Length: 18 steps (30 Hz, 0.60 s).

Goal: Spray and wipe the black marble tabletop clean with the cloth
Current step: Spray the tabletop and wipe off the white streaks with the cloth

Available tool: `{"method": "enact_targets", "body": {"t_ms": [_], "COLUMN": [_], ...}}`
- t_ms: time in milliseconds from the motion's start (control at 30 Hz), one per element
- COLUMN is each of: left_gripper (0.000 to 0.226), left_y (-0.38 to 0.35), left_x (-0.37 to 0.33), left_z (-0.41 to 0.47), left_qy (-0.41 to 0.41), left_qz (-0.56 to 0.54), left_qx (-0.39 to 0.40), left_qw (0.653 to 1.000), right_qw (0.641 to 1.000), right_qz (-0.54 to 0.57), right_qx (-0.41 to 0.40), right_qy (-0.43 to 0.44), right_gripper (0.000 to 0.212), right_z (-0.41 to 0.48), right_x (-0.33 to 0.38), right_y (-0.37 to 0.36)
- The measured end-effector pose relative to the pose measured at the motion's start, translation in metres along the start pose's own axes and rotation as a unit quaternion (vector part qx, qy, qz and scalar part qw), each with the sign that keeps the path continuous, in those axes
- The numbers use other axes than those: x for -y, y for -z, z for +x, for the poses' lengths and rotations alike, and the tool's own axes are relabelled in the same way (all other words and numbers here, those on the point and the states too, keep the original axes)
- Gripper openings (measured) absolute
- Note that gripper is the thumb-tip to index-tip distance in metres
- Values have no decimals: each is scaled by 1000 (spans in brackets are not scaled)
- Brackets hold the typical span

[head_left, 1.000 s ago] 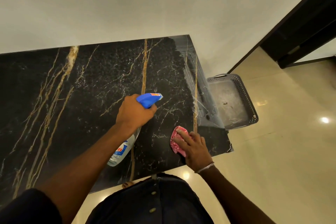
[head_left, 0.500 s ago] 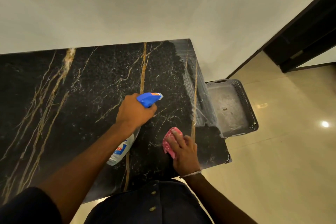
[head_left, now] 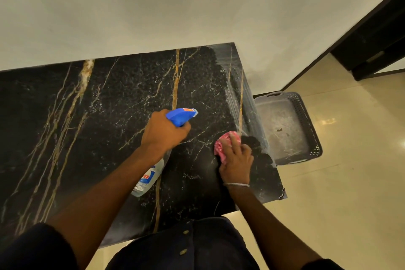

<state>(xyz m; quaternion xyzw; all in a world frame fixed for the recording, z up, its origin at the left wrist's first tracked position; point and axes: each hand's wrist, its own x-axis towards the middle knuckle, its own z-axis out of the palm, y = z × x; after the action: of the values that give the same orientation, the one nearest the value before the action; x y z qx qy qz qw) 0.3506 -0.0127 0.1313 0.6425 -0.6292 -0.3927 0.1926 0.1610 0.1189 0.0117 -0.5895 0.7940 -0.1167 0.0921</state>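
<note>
the left hand (head_left: 163, 130) has its fingers curled tight round the neck of the spray bottle (head_left: 151, 173), blue nozzle aimed right, above the black marble tabletop (head_left: 109, 105). the right hand (head_left: 237, 160) presses a crumpled pink cloth (head_left: 223, 147) onto the marble near the table's right edge, fingers mostly straight and spread over it.

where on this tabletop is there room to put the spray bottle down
The widest bare tabletop lies left of the left hand, back to the wall. A smaller patch lies beyond the spray bottle. Crowded near the right edge, where the right hand presses the pink cloth.
</note>
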Motion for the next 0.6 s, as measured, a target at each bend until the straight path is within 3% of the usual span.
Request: {"method": "enact_targets", "body": {"t_ms": [133,233,400,600], "left_gripper": [24,27,30,22], "left_y": [1,3,5,9], "left_x": [-2,-2,0,1], "left_z": [5,10,18,28], "left_qy": [-4,9,14,-6], "left_qz": [14,6,4,0], "left_qx": [-15,-16,4,8], "left_qw": [1000,1000,1000,1000], "right_qw": [986,974,999,996], "right_qz": [19,-1,23,24], "right_qx": [52,75,16,-17], "right_qy": [154,216,16,-80], "right_gripper": [61,60,62,53], "right_z": [12,29,65,72], "right_x": [44,26,-38,-6], "right_y": [-12,-11,7,1]}}
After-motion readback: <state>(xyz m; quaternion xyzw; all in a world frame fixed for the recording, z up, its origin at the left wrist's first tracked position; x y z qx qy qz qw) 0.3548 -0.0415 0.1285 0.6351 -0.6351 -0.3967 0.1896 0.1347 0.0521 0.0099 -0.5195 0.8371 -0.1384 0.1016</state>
